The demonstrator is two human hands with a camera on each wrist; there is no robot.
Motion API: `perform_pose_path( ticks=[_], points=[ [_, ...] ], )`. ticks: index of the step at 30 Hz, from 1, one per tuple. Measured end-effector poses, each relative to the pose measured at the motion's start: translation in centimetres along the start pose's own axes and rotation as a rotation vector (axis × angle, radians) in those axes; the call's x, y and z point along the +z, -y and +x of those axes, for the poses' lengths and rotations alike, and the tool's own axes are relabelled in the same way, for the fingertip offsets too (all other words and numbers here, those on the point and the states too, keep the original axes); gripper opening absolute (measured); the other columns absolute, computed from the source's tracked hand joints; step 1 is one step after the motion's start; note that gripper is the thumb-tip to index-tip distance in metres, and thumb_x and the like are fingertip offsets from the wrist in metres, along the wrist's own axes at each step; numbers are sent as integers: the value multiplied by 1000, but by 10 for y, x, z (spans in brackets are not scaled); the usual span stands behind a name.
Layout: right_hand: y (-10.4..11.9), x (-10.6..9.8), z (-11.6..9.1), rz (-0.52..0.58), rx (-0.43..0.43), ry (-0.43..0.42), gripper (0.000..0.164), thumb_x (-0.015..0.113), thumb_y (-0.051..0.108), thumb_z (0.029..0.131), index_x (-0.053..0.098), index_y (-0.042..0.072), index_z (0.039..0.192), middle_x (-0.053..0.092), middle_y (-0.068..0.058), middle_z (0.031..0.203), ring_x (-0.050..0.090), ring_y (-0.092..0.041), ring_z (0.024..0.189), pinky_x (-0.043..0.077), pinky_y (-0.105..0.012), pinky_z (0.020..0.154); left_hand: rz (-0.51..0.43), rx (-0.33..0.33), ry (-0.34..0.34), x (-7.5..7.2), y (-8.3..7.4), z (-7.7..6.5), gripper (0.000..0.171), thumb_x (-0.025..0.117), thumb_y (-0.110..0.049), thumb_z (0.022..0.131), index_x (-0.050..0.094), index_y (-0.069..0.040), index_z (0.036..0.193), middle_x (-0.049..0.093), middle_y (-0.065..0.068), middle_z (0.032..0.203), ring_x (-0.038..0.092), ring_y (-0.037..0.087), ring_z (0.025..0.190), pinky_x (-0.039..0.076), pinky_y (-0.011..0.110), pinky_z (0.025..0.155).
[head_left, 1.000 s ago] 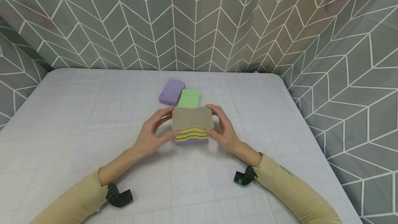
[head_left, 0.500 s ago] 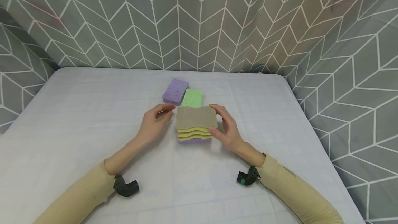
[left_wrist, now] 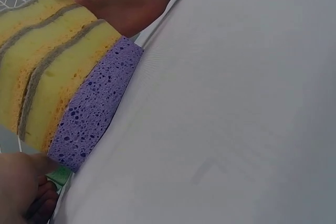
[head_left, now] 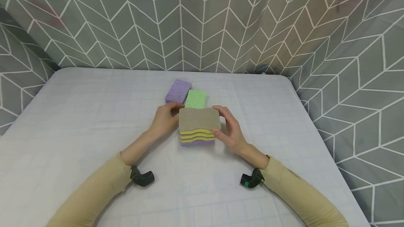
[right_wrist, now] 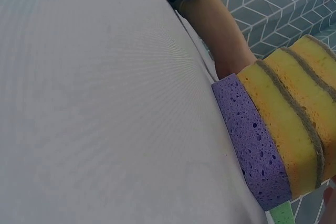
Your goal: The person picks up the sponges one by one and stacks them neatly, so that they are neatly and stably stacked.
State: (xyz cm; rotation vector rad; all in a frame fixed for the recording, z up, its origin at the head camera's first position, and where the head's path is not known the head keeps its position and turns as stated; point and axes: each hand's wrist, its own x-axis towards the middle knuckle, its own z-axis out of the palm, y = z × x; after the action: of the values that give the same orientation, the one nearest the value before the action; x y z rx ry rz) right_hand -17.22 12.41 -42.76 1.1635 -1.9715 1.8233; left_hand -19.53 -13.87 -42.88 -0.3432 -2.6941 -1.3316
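Note:
Near the table's middle stands a stack of sponges [head_left: 197, 136]: a purple sponge [right_wrist: 253, 142] at the bottom, several yellow ones with grey-brown scouring layers above. My right hand [head_left: 233, 134] holds its right end, thumb at the near corner and forefinger at the far one. My left hand [head_left: 165, 118] is at the stack's far left corner, its fingertips at the near edge of a green sponge [head_left: 196, 98]. The left thumb is partly hidden behind the stack in the head view; I cannot tell whether this hand grips the green sponge.
Another purple sponge [head_left: 178, 91] lies just left of the green one. All rest on a table with a white, faintly gridded cloth [head_left: 94, 115]. A grey curtain with white chevron lines [head_left: 189, 20] hangs behind the far edge and at both sides.
My left hand let go of the stack's left end and moved forward and right to the green sponge, which has shifted very slightly. The right hand stays on the stack.

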Motion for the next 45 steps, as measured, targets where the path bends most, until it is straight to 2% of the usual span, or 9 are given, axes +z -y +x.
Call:
perform_pose_path(
  ticks=[11, 17, 25, 30, 38, 45],
  points=[
    [0, 1, 0, -20, -13, 1, 76, 66, 43, 94, 42, -12, 140, 56, -7, 123, 50, -17, 112, 39, -32, 107, -30, 1, -57, -1, 0, 1, 34, 69, -14, 90, 66, 2, 120, 71, 18, 110, 67, 31, 103, 55, 43, 96],
    [-1, 0, -1, -21, -16, -1, 74, 65, 42, 94, 42, -11, 141, 56, -11, 123, 50, -18, 112, 39, -33, 107, -20, 7, -116, -3, 3, 3, 33, 67, -9, 91, 64, 5, 121, 70, 21, 109, 67, 33, 102, 55, 45, 95],
    [-1, 0, -1, -26, -12, 1, 74, 65, 42, 94, 42, -12, 140, 56, -13, 123, 50, -18, 113, 40, -32, 106, 6, -3, -192, -5, 8, 4, 33, 68, -13, 93, 64, 5, 120, 70, 21, 109, 67, 34, 100, 57, 45, 93],
    [0, 0, -1, -23, -19, 4, 75, 65, 42, 94, 41, -14, 140, 56, -13, 123, 50, -18, 112, 40, -32, 106, 48, -24, -172, -5, 7, 2, 40, 66, -18, 93, 61, 5, 125, 66, 21, 114, 63, 34, 105, 54, 47, 96],
    [-2, 0, -1, -27, -19, -2, 77, 65, 43, 94, 41, -15, 139, 56, -12, 123, 51, -18, 111, 40, -32, 106, 131, -60, -131, -3, 4, 2, 67, 81, -31, 78, 57, 5, 130, 63, 18, 117, 58, 33, 109, 50, 47, 99],
    [-2, 0, -1, -34, -19, -3, 79, 64, 45, 94, 41, -16, 139, 56, -11, 122, 50, -18, 110, 39, -32, 106, 158, -39, -147, -3, 4, 2, 66, 81, -31, 78, 58, 6, 128, 63, 19, 114, 58, 33, 106, 51, 47, 95]
  ],
)
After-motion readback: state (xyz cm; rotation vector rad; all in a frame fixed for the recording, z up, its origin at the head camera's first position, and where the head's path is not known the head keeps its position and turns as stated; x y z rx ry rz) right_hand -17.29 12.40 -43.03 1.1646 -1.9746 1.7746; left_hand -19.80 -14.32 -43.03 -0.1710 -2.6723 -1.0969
